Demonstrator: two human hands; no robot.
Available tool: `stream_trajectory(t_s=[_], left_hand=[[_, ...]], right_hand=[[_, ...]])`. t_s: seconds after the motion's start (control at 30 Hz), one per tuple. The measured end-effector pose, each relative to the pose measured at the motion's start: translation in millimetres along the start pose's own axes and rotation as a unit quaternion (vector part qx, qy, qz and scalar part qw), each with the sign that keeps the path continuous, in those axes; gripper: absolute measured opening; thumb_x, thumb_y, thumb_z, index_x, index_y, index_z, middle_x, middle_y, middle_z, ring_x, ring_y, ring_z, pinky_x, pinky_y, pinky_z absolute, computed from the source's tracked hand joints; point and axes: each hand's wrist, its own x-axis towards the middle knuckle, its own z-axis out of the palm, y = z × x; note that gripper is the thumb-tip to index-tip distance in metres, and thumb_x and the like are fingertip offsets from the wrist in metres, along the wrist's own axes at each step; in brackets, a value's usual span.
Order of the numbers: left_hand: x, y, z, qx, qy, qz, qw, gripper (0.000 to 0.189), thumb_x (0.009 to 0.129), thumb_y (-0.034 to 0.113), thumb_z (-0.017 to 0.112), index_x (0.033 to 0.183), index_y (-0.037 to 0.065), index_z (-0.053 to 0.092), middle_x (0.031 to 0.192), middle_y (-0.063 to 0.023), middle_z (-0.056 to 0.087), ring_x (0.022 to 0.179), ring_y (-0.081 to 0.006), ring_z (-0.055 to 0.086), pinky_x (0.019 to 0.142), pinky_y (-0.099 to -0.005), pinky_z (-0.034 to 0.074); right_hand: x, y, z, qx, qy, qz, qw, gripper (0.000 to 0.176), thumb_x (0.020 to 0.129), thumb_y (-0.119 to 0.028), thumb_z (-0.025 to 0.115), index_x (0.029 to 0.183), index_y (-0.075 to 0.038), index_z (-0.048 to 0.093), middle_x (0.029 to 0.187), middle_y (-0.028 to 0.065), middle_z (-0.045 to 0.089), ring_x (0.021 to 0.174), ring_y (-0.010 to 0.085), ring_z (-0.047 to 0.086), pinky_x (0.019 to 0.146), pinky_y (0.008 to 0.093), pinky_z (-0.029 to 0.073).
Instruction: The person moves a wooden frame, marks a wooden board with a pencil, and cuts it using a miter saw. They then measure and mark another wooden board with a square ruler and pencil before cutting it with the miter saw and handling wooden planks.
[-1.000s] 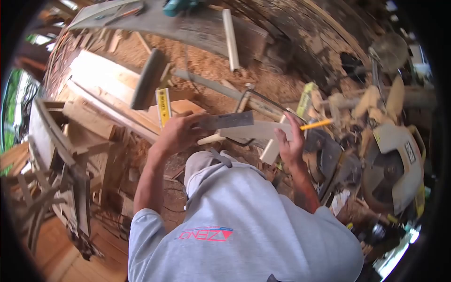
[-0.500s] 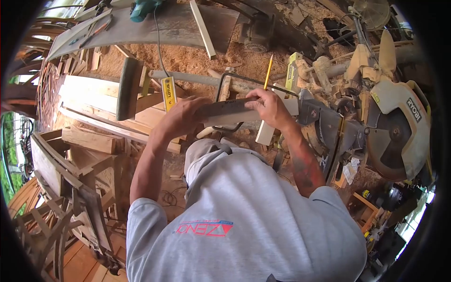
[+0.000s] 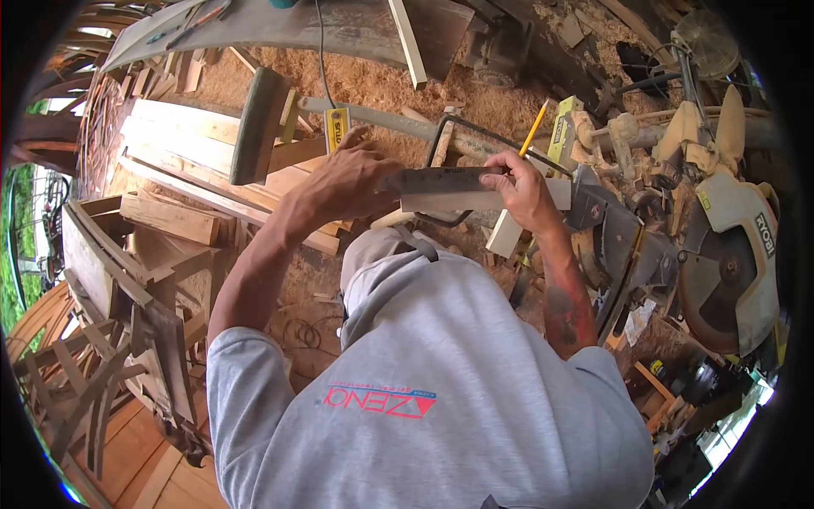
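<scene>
My left hand has its fingers loosely spread beside the yellow Lotus-marked handle of what looks like a try square. The square's dark metal blade runs rightward, against a pale wood piece. Whether handle and blade join is hidden behind my left hand. My right hand pinches the blade against the wood, its thumb on the metal. A yellow pencil sticks up from the same hand. Under my right forearm, another pale wood strip lies at a slant.
A Ryobi miter saw stands at the right. Behind my hands are a black metal frame and a yellow-green box. Boards lie at the left, with curved wooden frames nearer. Wood shavings cover the back.
My left hand's fingers have loosened and spread, baring more of the wood piece's left end. My right hand keeps its pinch and the pencil. The whole view has shifted slightly.
</scene>
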Motion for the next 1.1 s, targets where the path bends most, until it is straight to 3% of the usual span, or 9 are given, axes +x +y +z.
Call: stream_trajectory(t_s=[0.13,0.2,0.5,0.63,0.7,0.77,0.9,0.97,1.1], left_hand=[[0,-3,4,0.028,0.049,0.042,0.998,0.026,0.079,0.022,0.072,0.100,0.008,0.067,0.084,-0.0125,0.067,0.092,-0.0303,0.065,0.104,-0.0465,0.035],[0,1,-2,0.058,0.037,0.045,0.997,0.027,0.079,0.022,0.072,0.102,0.009,0.067,0.078,-0.0122,0.067,0.080,-0.0292,0.064,0.094,-0.0427,0.040],[4,-2,-4,0.023,-0.009,0.043,0.999,0.018,0.080,0.023,0.070,0.094,0.013,0.064,0.063,-0.0071,0.059,0.065,-0.0272,0.060,0.078,-0.0405,0.041],[3,-11,0,0.011,-0.024,0.041,0.999,0.020,0.080,0.024,0.070,0.097,0.014,0.065,0.062,-0.0064,0.058,0.062,-0.0279,0.059,0.078,-0.0400,0.040],[3,-11,1,0.011,-0.027,0.036,0.999,0.022,0.081,0.025,0.069,0.098,0.014,0.065,0.061,-0.0065,0.058,0.061,-0.0295,0.058,0.079,-0.0398,0.040],[0,-18,5,0.030,-0.013,0.018,0.999,0.021,0.081,0.026,0.069,0.097,0.012,0.064,0.062,-0.0064,0.058,0.062,-0.0287,0.059,0.079,-0.0393,0.040],[0,-13,1,0.047,-0.054,0.040,0.997,0.021,0.084,0.025,0.068,0.097,0.010,0.061,0.065,-0.0077,0.058,0.072,-0.0257,0.062,0.081,-0.0391,0.040],[0,-7,-1,0.055,-0.079,0.016,0.995,0.032,0.085,0.029,0.069,0.110,0.009,0.062,0.069,-0.0100,0.060,0.077,-0.0273,0.063,0.088,-0.0393,0.040],[-5,-9,7,0.057,-0.028,0.031,0.998,0.048,0.084,0.030,0.070,0.125,0.007,0.059,0.078,-0.0126,0.062,0.084,-0.0287,0.062,0.093,-0.0402,0.039]], right_hand=[[0,-2,-1,0.012,-0.011,0.025,1.000,0.022,0.086,-0.016,0.070,0.100,0.000,0.062,0.090,0.0144,0.068,0.081,0.0247,0.065,0.072,0.0355,0.050],[0,1,0,0.027,-0.030,0.040,0.998,0.023,0.088,-0.013,0.070,0.105,0.000,0.061,0.089,0.0039,0.063,0.086,0.0117,0.060,0.076,0.0268,0.049],[-24,-61,-66,0.165,0.134,-0.032,0.977,0.041,0.095,-0.018,0.062,0.131,0.000,0.052,0.124,0.0152,0.065,0.103,0.0195,0.063,0.099,0.0331,0.043],[-81,-88,-102,0.198,-0.006,-0.010,0.980,0.043,0.102,-0.024,0.049,0.131,0.008,0.049,0.088,0.0200,0.071,0.081,0.0245,0.069,0.078,0.0351,0.052],[-104,-88,-95,0.497,-0.118,-0.001,0.860,0.051,0.102,-0.031,0.048,0.131,0.011,0.048,0.069,0.0172,0.068,0.059,0.0227,0.067,0.057,0.0317,0.052],[-117,-89,-81,0.586,-0.171,0.029,0.792,0.053,0.105,-0.032,0.042,0.130,0.014,0.046,0.051,0.0126,0.059,0.037,0.0202,0.053,0.037,0.0299,0.039],[-125,-53,-63,0.606,-0.173,0.143,0.763,0.053,0.106,-0.033,0.035,0.130,0.013,0.046,0.041,0.0035,0.047,0.031,0.0133,0.043,0.035,0.0253,0.033],[-122,-32,-52,0.659,-0.196,0.292,0.665,0.055,0.107,-0.035,0.033,0.129,0.013,0.048,0.038,-0.0030,0.037,0.029,0.0102,0.035,0.034,0.0250,0.030],[-126,-35,-31,0.531,-0.177,0.451,0.696,0.053,0.105,-0.038,0.038,0.112,0.010,0.059,0.040,-0.0040,0.037,0.031,0.0083,0.035,0.034,0.0238,0.031]])
